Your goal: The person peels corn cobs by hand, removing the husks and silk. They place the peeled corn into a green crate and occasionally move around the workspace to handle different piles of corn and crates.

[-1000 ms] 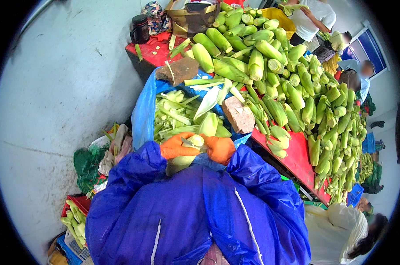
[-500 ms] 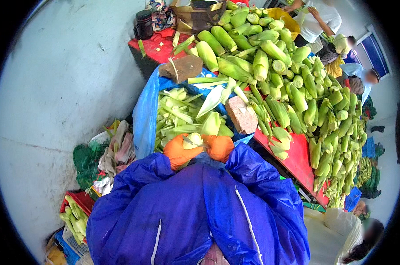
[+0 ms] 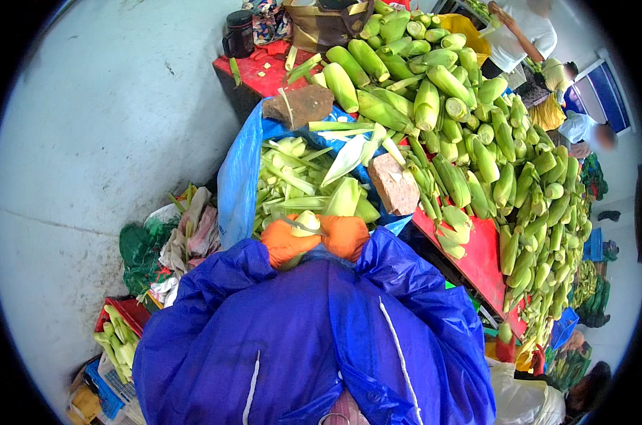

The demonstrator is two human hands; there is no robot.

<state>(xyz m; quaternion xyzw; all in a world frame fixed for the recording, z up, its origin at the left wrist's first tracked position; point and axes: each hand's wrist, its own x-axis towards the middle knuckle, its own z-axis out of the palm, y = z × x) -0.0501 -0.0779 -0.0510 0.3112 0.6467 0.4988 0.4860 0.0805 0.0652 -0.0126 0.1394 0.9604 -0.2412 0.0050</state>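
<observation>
Both of my hands wear orange gloves and meet close to my chest, at the near edge of a blue bag. My left hand (image 3: 288, 243) is closed round an ear of corn (image 3: 307, 222), its pale cut end facing up. Across that end lies the thin grey blade of a knife (image 3: 297, 224). My right hand (image 3: 345, 238) is closed at the blade's right end; the handle is hidden in the glove. Just beyond them, pale green husks and trimmings (image 3: 285, 173) fill the blue bag (image 3: 234, 188).
A brown stone (image 3: 299, 106) and a pinkish brick (image 3: 394, 184) weigh down the bag's rim. Green corn ears (image 3: 452, 106) are heaped on the red table (image 3: 476, 255) to the right. A dark mug (image 3: 238, 34) stands far left. Other people work at the far right.
The view has shifted slightly. My hands stay closed on the corn and knife, with the gloves a little closer together. At the lower right, a person has moved.
</observation>
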